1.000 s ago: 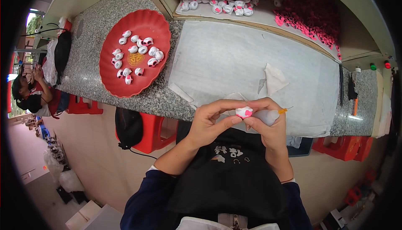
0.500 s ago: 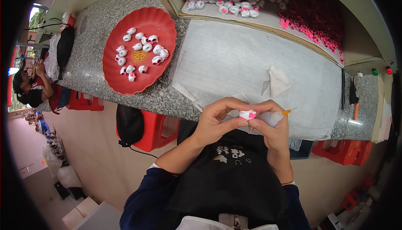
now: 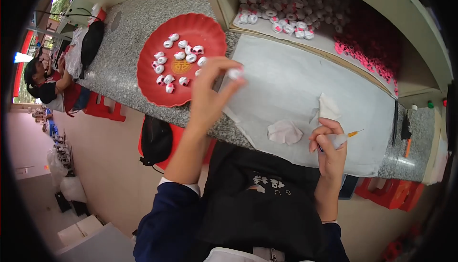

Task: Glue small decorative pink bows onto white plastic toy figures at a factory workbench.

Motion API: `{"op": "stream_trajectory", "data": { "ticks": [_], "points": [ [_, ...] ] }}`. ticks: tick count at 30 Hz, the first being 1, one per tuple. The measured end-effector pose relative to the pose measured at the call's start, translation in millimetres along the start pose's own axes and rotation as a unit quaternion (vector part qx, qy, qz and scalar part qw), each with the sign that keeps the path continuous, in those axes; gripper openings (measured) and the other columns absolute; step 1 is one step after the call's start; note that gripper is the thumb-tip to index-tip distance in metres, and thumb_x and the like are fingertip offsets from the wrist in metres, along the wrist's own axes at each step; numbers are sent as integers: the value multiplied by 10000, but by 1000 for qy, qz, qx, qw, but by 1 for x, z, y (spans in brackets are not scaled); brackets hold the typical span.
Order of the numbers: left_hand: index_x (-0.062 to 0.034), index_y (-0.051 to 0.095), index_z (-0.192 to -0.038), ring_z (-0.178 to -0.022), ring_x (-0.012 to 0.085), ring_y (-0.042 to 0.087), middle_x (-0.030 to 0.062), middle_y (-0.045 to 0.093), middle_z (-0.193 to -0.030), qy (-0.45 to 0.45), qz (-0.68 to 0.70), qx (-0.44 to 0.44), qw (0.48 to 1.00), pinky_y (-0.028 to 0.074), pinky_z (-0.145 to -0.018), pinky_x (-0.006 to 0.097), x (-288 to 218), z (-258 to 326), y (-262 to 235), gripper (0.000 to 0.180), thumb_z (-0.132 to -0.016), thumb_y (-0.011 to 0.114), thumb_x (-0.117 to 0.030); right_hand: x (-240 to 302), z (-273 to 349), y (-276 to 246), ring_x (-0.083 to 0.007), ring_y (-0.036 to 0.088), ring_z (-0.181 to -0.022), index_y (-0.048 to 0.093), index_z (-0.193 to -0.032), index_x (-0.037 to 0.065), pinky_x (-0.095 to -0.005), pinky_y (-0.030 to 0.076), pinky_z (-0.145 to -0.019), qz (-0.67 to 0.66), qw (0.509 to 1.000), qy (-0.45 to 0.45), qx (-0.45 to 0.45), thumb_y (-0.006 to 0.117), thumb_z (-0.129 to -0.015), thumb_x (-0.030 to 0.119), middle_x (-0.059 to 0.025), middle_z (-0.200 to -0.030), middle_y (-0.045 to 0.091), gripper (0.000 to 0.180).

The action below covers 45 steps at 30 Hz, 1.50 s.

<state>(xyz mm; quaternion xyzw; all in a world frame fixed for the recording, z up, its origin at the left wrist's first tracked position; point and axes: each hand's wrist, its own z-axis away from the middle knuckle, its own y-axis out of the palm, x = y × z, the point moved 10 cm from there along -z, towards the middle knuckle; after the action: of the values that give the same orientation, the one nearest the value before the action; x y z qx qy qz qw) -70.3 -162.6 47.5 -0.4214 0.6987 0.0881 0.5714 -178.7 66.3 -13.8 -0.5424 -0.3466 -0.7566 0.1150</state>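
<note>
My left hand (image 3: 210, 95) is stretched out over the right edge of a red scalloped plate (image 3: 157, 90), pinching a small white piece (image 3: 234, 73) between its fingertips. The plate holds several small white and pink pieces (image 3: 180, 56). My right hand (image 3: 328, 143) stays near my body, shut on a small syringe-like applicator (image 3: 342, 138) with an orange tip pointing right. Two crumpled white tissues (image 3: 285, 131) lie on the white sheet (image 3: 286, 80) just left of that hand.
A shelf box at the back holds many white pieces (image 3: 286, 9) and a heap of pink ones (image 3: 372, 47). The counter is grey granite (image 3: 129, 71). A black bag (image 3: 156, 140) hangs by red stools below. Another person (image 3: 45, 83) sits at far left.
My hands have separated. The left hand has carried the small white piece away from the applicator, up and left to the red plate; the right hand has dropped slightly with the applicator.
</note>
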Motion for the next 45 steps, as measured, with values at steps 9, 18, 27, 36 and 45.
{"op": "stream_trajectory", "data": {
  "ticks": [9, 18, 27, 36, 45],
  "points": [
    [-55, 563, -859, -849, 261, 484, 84, 539, -868, 225, -266, -21, 937, 378, -746, 345, -33, -74, 44, 240, -629, 627, -83, -1, -2, -25, -117, 466, -555, 470, -948, -14, -228, 391, -506, -9, 1000, 1, -8, 553, -706, 23, -85, -746, 516, 259],
    [-113, 592, -868, -852, 224, 525, 76, 566, -871, 384, -377, 121, 834, 435, -656, 332, -38, -146, 271, 191, -697, 507, -109, 5, 10, -25, -113, 462, -581, 449, -985, -8, -221, 392, -522, 5, 1000, -1, -2, 556, -684, 0, -85, -790, 509, 320],
    [-82, 570, -835, -773, 185, 544, 56, 553, -796, 166, -39, 110, 979, 441, -655, 279, -50, -122, 195, 160, -677, 582, -64, 19, 21, -34, -176, 475, -625, 272, -1091, 29, -247, 389, -418, 2, 998, -61, 13, 470, -658, 61, -153, -1017, 364, 477],
    [6, 447, -945, -885, 178, 525, 133, 513, -971, -178, 444, 125, 869, 456, -752, 295, -8, 50, 120, 219, -742, 531, 13, 39, 25, -14, -206, 496, -740, 394, -1039, 3, -302, 457, -537, 112, 985, -125, -42, 499, -722, 112, -128, -1031, 382, 352],
    [-1, 420, -1025, -917, 196, 513, 158, 501, -1002, -159, 510, 41, 844, 438, -781, 332, -15, 76, 95, 291, -751, 517, 2, 70, 45, -6, -140, 411, -681, 411, -846, 66, -266, 375, -635, 55, 950, -291, -103, 640, -648, 150, -56, -812, 409, 315]
  ]
}}
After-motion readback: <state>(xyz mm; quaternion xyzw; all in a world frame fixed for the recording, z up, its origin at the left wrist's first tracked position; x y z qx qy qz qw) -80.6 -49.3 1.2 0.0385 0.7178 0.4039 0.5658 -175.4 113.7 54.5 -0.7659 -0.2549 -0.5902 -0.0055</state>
